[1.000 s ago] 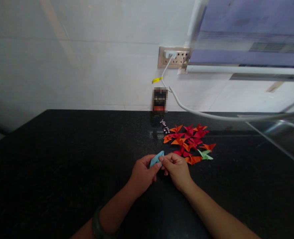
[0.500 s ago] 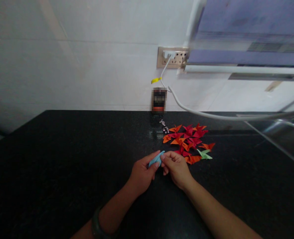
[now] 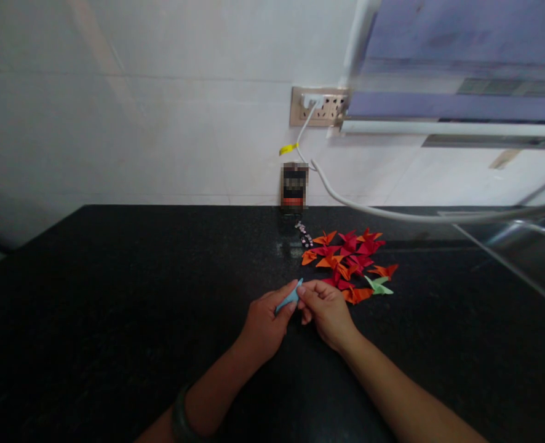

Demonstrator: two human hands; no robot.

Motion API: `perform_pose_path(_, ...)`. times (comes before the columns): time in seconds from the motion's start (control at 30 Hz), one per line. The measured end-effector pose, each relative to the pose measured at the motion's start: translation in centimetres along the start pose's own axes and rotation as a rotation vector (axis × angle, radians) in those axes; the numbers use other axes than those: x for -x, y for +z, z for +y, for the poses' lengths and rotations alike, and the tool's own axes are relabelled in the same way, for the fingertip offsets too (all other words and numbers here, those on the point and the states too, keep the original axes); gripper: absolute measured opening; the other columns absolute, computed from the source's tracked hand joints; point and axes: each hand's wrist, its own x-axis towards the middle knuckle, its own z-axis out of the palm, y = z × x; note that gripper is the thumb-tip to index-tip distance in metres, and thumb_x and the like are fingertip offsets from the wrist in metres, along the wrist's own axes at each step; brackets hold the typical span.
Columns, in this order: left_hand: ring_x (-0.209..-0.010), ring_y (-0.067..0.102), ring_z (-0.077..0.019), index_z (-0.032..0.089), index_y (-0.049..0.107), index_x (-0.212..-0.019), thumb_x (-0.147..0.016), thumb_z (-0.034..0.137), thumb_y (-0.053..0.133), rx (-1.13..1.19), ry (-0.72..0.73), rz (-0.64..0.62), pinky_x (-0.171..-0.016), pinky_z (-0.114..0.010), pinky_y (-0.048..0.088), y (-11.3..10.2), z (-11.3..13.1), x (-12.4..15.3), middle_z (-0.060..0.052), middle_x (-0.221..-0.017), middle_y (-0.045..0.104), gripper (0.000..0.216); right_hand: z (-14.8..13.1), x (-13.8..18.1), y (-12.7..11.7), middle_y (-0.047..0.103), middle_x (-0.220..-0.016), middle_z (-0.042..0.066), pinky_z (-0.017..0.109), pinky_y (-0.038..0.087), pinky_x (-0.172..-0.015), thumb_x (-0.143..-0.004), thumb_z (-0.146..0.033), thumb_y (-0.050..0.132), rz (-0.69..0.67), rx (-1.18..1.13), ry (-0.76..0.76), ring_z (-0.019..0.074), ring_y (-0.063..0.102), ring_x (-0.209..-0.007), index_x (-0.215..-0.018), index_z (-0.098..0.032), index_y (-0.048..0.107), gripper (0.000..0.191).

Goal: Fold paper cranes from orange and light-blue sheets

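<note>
A small light-blue piece of folded paper (image 3: 288,299) is held between my two hands above the dark countertop. My left hand (image 3: 264,320) pinches its left side, the thumb lying along the near edge. At the paper's right end, my right hand (image 3: 326,311) grips it between thumb and fingers; part of the paper is hidden there. Just beyond my right hand lie several red and orange origami cranes (image 3: 346,258), along with one pale-green crane (image 3: 379,285).
The black countertop (image 3: 138,295) meets a white tiled wall (image 3: 162,135). Against it stands a blurred-out dark box (image 3: 293,186), with a small string of pale pieces (image 3: 304,235) in front. A white cable (image 3: 369,210) runs right from near the socket (image 3: 319,106). A metal sink edge (image 3: 507,255) is at right.
The blue paper looks narrower, its upper flap now pressed closer or turned edge-on. Both hands stay in almost the same place, still gripping it.
</note>
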Motion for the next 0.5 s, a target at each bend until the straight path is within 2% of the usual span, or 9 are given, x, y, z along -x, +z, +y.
perform_pose_path(0.2, -0.047, 0.051, -0.0089, 0.022, 0.053, -0.115, -0.077, 0.025, 0.047, -0.017, -0.004, -0.018, -0.051, -0.021, 0.044, 0.02, -0.05, -0.03, 0.000, -0.068, 0.064, 0.039, -0.09, -0.01, -0.05, 0.052, -0.047, -0.007, 0.014, 0.038, -0.032, -0.068, -0.030, 0.064, -0.047, -0.053, 0.030, 0.0016, 0.039, -0.031, -0.073, -0.014, 0.058, 0.017)
perform_pose_path(0.37, -0.055, 0.054, -0.0100, 0.023, 0.054, -0.113, -0.077, 0.023, 0.047, -0.085, 0.056, -0.010, -0.056, -0.022, 0.046, -0.05, -0.04, -0.07, -0.001, -0.078, 0.065, 0.036, -0.10, -0.02, -0.08, 0.052, -0.048, -0.006, 0.014, 0.038, -0.033, -0.069, -0.030, 0.064, -0.059, -0.047, 0.028, 0.0016, 0.039, -0.032, -0.072, -0.014, 0.058, 0.018)
perform_pose_path(0.5, -0.058, 0.055, -0.0100, 0.023, 0.054, -0.112, -0.078, 0.022, 0.046, -0.129, 0.090, -0.023, -0.059, -0.023, 0.046, -0.09, 0.18, 0.01, -0.002, -0.083, 0.064, 0.035, -0.31, 0.06, 0.04, 0.050, -0.046, -0.007, 0.013, 0.033, -0.031, -0.068, -0.031, 0.064, -0.034, -0.037, 0.020, 0.0013, 0.038, -0.031, -0.064, -0.014, 0.055, 0.019)
